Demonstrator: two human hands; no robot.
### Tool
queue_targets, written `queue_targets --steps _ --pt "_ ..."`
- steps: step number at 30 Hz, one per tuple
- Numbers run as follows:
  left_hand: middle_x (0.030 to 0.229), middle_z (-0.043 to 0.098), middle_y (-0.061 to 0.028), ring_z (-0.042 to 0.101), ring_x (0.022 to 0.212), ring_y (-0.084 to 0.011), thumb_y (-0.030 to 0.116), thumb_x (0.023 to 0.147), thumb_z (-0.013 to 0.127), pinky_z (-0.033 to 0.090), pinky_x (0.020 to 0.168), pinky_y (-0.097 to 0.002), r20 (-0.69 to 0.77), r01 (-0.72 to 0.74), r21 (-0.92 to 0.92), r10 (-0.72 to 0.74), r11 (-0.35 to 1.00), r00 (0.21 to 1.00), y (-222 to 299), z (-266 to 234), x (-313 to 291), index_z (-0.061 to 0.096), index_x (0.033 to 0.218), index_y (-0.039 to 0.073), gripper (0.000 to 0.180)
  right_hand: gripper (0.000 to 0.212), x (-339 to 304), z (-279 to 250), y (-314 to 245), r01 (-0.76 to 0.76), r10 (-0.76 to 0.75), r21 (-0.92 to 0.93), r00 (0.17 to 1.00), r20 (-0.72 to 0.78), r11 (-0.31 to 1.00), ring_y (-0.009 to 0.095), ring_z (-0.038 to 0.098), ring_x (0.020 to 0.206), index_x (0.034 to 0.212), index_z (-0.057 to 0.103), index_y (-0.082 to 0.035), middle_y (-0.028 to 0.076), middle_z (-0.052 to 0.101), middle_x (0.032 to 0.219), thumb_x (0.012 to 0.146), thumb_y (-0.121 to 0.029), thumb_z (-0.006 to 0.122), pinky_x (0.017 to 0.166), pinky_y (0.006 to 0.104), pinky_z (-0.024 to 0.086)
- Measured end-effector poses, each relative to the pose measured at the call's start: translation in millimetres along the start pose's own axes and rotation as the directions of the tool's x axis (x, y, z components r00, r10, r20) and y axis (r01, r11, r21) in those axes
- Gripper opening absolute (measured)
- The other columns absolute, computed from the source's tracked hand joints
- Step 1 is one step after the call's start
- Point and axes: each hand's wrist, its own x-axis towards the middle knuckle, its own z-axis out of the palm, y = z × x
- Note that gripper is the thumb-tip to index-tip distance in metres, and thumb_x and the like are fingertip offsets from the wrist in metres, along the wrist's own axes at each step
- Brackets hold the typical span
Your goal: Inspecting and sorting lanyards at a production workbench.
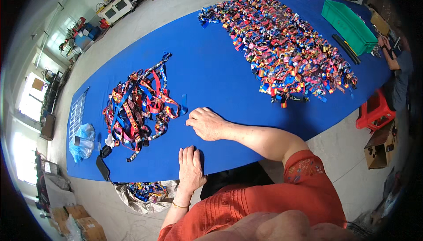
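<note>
My left hand (191, 167) lies flat and open at the near edge of the blue-covered table (202, 64), its fingers stretched out and holding nothing visible. Farther in and to the right, my right hand (208, 125) rests on the cloth, fingers bent and drawn together. Whatever may be under its fingertips is hidden. To the left of my hands lies a tangled heap of colourful printed straps (136, 108), some red, some blue. A short blue strip (183, 102) sits between that heap and my right hand.
Small bundled colourful straps (286, 51) cover the table's right side. Beyond stand a green crate (350, 27) and a co-worker's arm (390, 53). A phone-like dark slab (102, 168) and a plastic bag (83, 141) lie left; a strap-filled sack (147, 192) sits below; a red stool (376, 111) stands right.
</note>
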Motion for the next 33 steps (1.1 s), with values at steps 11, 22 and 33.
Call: queue_targets --steps 11,22,33 --pt "0.129 0.045 -0.0249 0.042 0.125 -0.0427 0.014 0.053 0.072 0.023 0.115 -0.0564 -0.052 0.074 -0.028 -0.075 0.997 0.996 4 -5 -11 0.047 0.124 -0.005 0.077 0.024 11 10 -6 0.088 -0.091 0.061 0.995 0.035 0.994 0.029 0.054 0.109 0.105 0.065 -0.007 0.010 0.060 0.107 0.082 -0.011 0.060 0.094 0.0429 0.042" --pt "0.136 0.043 -0.0226 0.038 0.132 -0.0399 0.021 0.051 0.079 0.023 0.117 -0.0540 0.004 0.046 -0.044 -0.046 0.998 0.999 -2 -2 -5 0.043 0.131 -0.002 0.090 0.023 11 -1 0 0.083 -0.082 0.036 0.997 -0.010 0.996 0.030 0.055 0.108 0.106 0.063 -0.008 0.011 0.059 0.108 0.083 -0.007 0.063 0.093 0.0436 0.042" --pt "0.134 0.049 -0.0255 0.050 0.125 -0.0406 0.017 0.085 0.068 0.044 0.103 -0.0422 -0.271 0.085 -0.391 -0.203 0.916 0.941 -70 -40 13 0.041 0.136 -0.001 0.060 0.019 7 0 -4 0.086 -0.085 0.028 0.995 -0.043 0.996 0.031 0.057 0.106 0.104 0.063 -0.008 0.011 0.061 0.106 0.085 -0.008 0.061 0.092 0.0435 0.044"
